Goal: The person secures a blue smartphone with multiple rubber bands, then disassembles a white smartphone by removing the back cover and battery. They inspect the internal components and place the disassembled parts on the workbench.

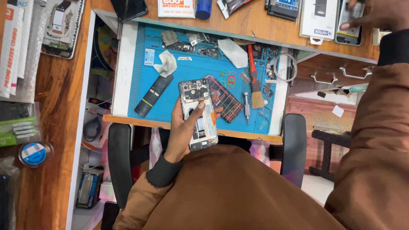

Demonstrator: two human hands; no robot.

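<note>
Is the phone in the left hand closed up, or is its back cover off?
Back cover off: the phone in the left hand shows bare circuit board and internal parts.

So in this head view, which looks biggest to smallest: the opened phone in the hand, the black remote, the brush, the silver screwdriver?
1. Opened phone with bare circuit boards, held nearer the camera, so unsure
2. Black remote
3. Red-handled straw brush, close to the remote
4. Silver screwdriver
</note>
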